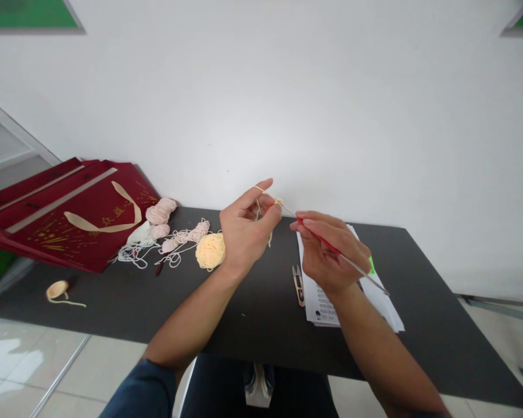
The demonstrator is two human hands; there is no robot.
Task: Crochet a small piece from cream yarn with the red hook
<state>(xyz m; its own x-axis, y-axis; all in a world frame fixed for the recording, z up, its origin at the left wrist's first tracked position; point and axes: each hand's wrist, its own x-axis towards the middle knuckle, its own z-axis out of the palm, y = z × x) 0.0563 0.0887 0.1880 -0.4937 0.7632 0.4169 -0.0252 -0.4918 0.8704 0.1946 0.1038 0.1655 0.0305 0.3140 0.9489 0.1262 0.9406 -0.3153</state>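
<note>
My left hand (246, 229) is raised above the dark table (253, 307), pinching a strand of pale yellow yarn (270, 232) that loops over its forefinger. My right hand (331, 249) grips a crochet hook (326, 241) with a red handle, its metal tip meeting the yarn at my left fingertips. A ball of pale yellow yarn (210, 251) lies on the table just left of my left wrist.
Small thread snips (298, 284) and a stack of printed paper sheets (383, 302) lie under my right hand. Pink yarn bundles (161, 212), loose white thread (133, 255) and a dark red gift bag (70, 215) sit at the left. A small yarn piece (57, 289) lies near the left edge.
</note>
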